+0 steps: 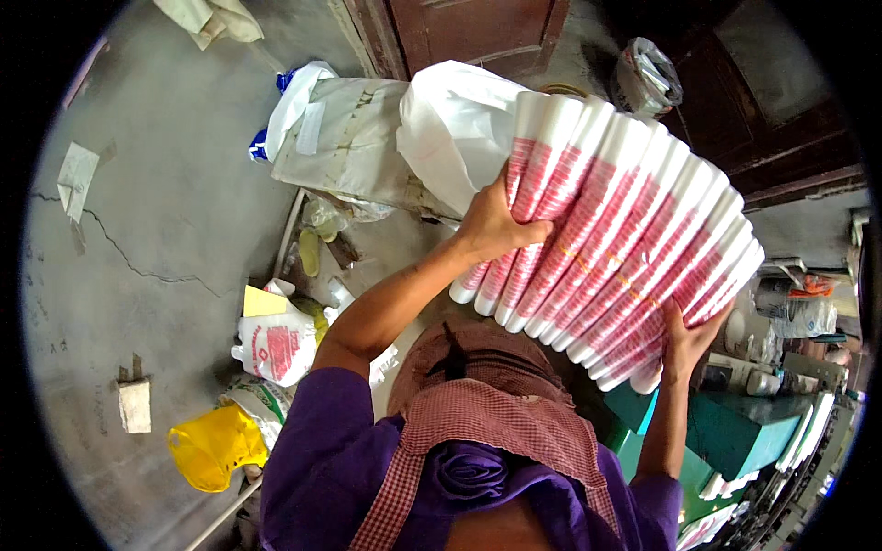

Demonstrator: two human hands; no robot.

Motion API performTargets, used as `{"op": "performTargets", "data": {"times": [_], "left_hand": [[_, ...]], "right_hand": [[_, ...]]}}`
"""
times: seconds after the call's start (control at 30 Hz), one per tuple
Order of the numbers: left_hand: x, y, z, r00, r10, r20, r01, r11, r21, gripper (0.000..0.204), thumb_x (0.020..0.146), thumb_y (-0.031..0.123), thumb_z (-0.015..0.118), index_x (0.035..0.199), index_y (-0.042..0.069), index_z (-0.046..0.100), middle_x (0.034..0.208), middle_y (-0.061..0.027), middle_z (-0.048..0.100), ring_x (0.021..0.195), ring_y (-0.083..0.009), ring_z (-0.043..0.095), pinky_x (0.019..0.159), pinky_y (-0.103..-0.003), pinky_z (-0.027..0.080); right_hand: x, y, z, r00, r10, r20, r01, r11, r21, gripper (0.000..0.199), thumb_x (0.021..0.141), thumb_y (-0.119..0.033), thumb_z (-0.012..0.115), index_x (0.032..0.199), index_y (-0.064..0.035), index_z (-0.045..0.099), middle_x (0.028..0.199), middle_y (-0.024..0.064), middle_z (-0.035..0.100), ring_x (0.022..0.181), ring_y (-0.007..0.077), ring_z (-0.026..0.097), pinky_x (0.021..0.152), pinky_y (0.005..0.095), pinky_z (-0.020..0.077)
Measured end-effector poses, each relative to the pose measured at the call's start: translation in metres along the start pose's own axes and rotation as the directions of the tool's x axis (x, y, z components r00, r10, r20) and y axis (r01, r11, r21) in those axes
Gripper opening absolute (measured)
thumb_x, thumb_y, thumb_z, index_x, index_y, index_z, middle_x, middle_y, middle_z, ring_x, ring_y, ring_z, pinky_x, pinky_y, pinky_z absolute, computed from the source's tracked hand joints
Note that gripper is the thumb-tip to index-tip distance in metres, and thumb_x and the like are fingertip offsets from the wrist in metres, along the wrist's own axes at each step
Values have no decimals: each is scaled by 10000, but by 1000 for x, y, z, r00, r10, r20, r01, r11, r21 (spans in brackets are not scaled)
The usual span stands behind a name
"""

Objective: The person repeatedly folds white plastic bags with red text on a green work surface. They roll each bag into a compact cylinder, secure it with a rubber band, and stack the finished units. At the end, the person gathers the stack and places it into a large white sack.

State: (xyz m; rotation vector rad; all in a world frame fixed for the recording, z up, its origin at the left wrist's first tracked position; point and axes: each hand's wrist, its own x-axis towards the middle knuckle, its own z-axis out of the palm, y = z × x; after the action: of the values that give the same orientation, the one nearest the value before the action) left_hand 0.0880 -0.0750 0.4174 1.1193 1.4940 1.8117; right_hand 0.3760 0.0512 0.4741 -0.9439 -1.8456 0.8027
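Observation:
A wide bundle of long white plastic rolls [606, 239] with red print is held up in front of me, the rolls side by side and fanned out a little. My left hand [501, 225] grips its left edge, with the thumb lying over the front. At the lower right, my right hand [691, 338] clasps the opposite edge, thumb also on the front. Most of my fingers are hidden behind the rolls. A white plastic bag [450, 124] with its mouth spread lies just beyond my left hand, partly covered by the bundle's upper left end.
The white bag rests by a pale wrapped box [358, 138]. At the left are a yellow bag [216, 450] and a white bag with red print [278, 347]. Green machinery [735, 427] stands at the right. A clear-lined bin [646, 78] is near the brown door [478, 35].

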Motion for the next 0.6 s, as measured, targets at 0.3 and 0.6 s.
{"op": "performTargets", "data": {"times": [0.3, 0.6], "left_hand": [[-21, 82, 80, 993, -116, -10, 116, 993, -37, 682, 679, 128, 727, 1283, 17, 430, 1124, -104, 605, 1009, -197, 589, 904, -326, 457], [29, 106, 119, 962, -264, 67, 186, 818, 544, 817, 743, 286, 675, 1391, 52, 237, 1198, -195, 579, 1047, -349, 602, 916, -451, 455]], "right_hand": [[9, -87, -114, 986, 141, 93, -145, 989, 36, 984, 727, -56, 721, 1470, -64, 75, 1267, 215, 461, 1121, 295, 532, 959, 430, 457], [47, -129, -93, 988, 133, 77, -33, 671, -741, 1089, 732, -288, 762, 1469, -21, 7, 1199, 260, 432, 891, 358, 572, 751, 435, 542]]}}
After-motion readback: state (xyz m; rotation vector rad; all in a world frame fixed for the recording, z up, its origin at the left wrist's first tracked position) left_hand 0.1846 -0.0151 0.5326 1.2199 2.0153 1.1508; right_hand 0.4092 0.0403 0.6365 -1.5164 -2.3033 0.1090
